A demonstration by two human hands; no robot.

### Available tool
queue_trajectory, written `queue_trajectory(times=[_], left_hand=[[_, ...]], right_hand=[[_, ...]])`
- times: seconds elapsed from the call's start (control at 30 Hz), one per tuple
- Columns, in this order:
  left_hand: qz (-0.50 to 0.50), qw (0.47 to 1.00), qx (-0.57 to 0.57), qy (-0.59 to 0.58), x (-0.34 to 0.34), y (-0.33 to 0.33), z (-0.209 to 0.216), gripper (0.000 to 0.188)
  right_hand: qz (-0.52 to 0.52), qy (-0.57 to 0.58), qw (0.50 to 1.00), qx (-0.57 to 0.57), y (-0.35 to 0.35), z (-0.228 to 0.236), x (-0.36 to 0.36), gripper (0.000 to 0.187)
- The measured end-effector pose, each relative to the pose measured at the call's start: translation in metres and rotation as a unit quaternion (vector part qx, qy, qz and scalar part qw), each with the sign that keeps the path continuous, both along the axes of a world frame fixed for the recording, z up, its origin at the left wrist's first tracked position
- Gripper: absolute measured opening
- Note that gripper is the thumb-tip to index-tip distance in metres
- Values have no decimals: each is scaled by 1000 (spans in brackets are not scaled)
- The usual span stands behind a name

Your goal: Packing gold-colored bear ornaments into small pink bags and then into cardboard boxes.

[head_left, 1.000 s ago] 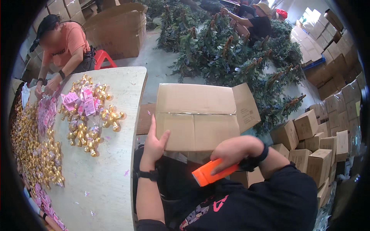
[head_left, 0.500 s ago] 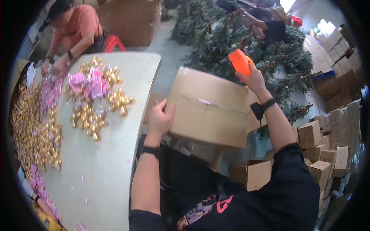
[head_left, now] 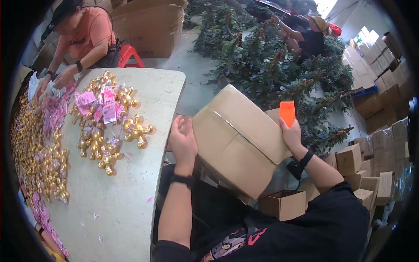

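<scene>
A closed brown cardboard box [head_left: 227, 144], tilted, is in front of me, with shiny clear tape along its top seam. My left hand [head_left: 183, 144] is at the box's left corner, fingers and thumb apart, its inner side against or very near the cardboard. In my right hand [head_left: 291, 136] is an orange tool [head_left: 287, 112], apparently a tape dispenser, held upright at the box's right corner. That hand's lower edge meets the box or lies just beside it. What supports the box from below is hidden.
A pale table [head_left: 126, 209] at left bears gold bear-shaped figures [head_left: 96, 142], pink tags [head_left: 109, 111] and bagged pieces. One person [head_left: 89, 32] works across it. An open carton [head_left: 283, 205] stands below at right. Green artificial branches [head_left: 257, 61] and stacked cartons [head_left: 384, 148] lie beyond.
The box has turned clockwise and tipped, its near corner now lower. My right hand has come down toward the box's right corner with the orange dispenser. My left hand's fingers have opened somewhat.
</scene>
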State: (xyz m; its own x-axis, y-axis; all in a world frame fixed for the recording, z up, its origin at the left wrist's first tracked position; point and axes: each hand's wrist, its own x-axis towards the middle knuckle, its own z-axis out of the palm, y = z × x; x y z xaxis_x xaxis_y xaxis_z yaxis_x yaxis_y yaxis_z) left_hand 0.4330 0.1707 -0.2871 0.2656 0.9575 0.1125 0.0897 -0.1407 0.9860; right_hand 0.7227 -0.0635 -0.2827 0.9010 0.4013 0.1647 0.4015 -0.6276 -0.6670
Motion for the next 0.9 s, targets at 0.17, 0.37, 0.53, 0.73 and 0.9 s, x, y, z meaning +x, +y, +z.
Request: queue_trajectory(times=[0.17, 0.37, 0.53, 0.73, 0.9], left_hand=[[-24, 986, -26, 163, 14, 19, 9, 73], [-151, 978, 24, 141, -21, -66, 4, 120], [-216, 949, 66, 221, -51, -145, 19, 128], [-244, 951, 88, 169, -42, -77, 24, 112], [-219, 938, 82, 255, -56, -74, 39, 99]], right_hand=[[-111, 52, 992, 1, -16, -11, -20, 44], [-113, 27, 992, 46, -23, 2, -40, 53], [-189, 53, 980, 36, -38, -8, -63, 46], [-247, 117, 957, 101, -32, -12, -84, 58], [-292, 170, 936, 97, -11, -11, -113, 53]])
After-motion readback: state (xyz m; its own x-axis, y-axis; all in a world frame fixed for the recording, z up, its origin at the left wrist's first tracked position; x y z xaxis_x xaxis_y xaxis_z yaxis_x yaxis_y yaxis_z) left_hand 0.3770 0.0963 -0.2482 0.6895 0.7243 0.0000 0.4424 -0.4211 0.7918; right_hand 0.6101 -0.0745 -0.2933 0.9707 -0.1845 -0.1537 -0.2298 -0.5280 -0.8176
